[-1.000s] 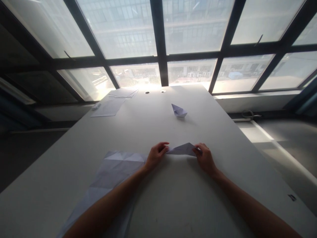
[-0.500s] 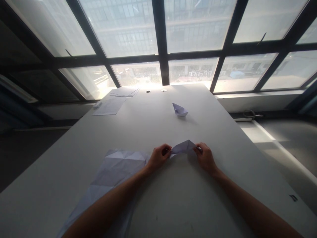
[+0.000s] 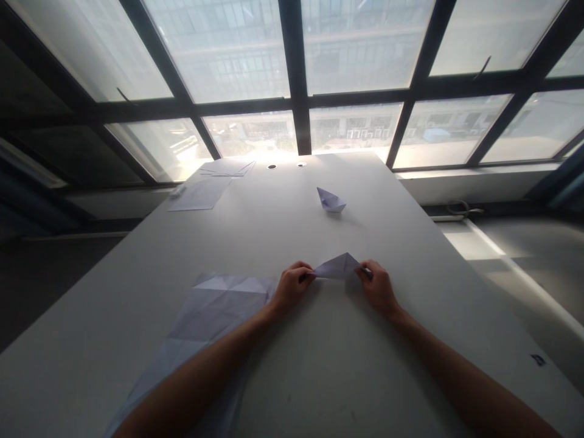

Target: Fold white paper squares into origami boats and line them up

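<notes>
A folded piece of white paper [image 3: 336,266], with a pointed peak at its top, is stretched between my two hands just over the table. My left hand [image 3: 294,286] pinches its left corner. At the opposite corner my right hand [image 3: 376,286] has it between thumb and fingers. Farther off stands a folded paper boat [image 3: 331,201], apart from both hands. A large creased sheet of paper [image 3: 219,310] lies at the left, partly covered by my left forearm.
The white table [image 3: 328,377] reaches to the windows. At its far left lie flat paper sheets [image 3: 198,193] and a small crumpled white thing [image 3: 177,191]. Two round holes sit near the far edge. A small dark mark [image 3: 538,360] is near the right edge.
My left hand's side of the folded paper has straightened; its lower flap no longer hangs open, and the peak stands slightly higher. Both hands stay nearly in place.
</notes>
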The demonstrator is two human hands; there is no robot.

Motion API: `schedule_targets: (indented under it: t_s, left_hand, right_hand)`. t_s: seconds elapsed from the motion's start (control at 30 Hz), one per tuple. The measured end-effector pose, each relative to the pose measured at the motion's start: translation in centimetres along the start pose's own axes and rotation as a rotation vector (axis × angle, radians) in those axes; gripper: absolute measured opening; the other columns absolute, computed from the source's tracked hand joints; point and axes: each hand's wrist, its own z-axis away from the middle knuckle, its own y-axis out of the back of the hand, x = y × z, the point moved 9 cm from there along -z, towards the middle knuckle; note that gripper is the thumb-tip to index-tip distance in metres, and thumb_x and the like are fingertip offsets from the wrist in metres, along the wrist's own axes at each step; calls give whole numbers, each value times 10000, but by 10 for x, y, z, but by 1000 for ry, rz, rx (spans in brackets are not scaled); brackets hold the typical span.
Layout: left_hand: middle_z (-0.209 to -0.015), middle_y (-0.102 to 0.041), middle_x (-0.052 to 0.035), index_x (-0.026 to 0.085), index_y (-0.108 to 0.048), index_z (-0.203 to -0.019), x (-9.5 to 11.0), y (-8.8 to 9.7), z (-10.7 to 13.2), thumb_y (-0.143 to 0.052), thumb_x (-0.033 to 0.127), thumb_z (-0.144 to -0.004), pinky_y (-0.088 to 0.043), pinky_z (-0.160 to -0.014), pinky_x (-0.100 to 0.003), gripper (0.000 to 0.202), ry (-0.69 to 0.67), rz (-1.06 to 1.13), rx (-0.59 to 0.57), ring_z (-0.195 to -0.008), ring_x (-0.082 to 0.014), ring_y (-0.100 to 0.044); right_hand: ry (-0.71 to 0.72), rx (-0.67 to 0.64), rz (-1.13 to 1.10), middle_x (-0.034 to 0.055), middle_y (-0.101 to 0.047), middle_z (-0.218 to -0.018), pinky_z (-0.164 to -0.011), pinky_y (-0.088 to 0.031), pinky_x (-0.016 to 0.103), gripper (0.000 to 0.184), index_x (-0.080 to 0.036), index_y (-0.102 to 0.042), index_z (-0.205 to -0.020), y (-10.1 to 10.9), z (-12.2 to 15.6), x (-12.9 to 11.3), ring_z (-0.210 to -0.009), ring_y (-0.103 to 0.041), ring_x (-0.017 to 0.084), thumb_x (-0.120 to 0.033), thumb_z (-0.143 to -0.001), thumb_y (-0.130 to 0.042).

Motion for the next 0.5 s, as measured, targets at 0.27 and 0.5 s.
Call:
schedule_targets:
  t_s: [0.27,0.5]
  left_hand:
    - [-886,-671,-33,180,-688,-860,0,0,-1,-578,261,-910,-460,-749,-248,145,20,-38,-11,-807,-151,-614]
    - [-806,-663,25,210,-545,-1093,-13,7,1,-570,250,-896,-459,-706,-234,202,146,49,65,-726,-132,-617]
  right_hand:
    - [-15,-10,-12,71,-668,-813,-718,-434,330,225,-185,-647,-835,-2,1,3,-777,-593,227,-366,-887,-524]
    - [-19,-24,-9,69,-676,-814,-719,-443,330,225,-185,-654,-835,-3,1,3,-775,-601,228,-363,-883,-525]
